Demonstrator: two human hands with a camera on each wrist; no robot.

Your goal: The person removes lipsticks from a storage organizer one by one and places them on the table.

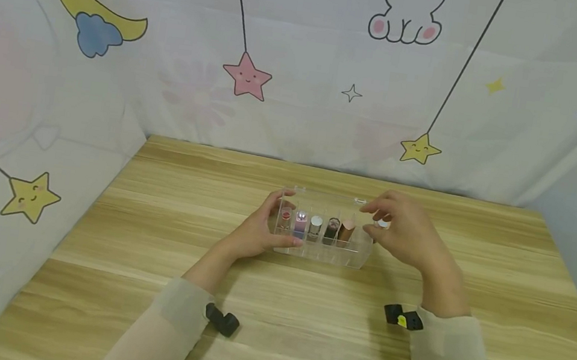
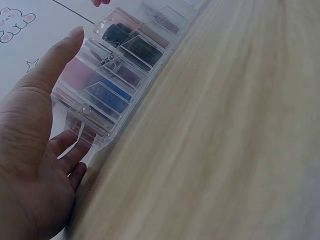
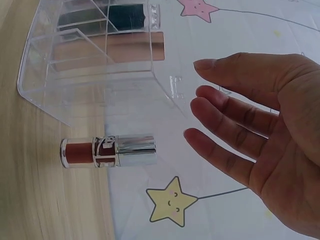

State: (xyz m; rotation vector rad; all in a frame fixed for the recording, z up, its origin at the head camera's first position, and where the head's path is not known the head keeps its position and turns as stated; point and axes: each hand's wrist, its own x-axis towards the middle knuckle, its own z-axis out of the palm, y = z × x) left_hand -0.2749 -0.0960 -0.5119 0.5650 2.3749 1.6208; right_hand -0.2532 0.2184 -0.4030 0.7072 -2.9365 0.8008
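Observation:
A clear plastic lipstick organizer stands on the table with a row of several lip products. They include a pink and blue tube, a silver-capped one, a dark one and a rose-gold one. My left hand grips the organizer's left end, thumb along the front and fingers around the side. Just past the right end, a lip gloss tube with a shiny silver cap and reddish-brown body stands upright. Close above that cap, my right hand has its fingers parted from the thumb, holding nothing.
The wood-grain table extends around the organizer. Behind it hangs a white cloth printed with stars, moons and a bear. Black wrist devices are strapped at both sleeve cuffs.

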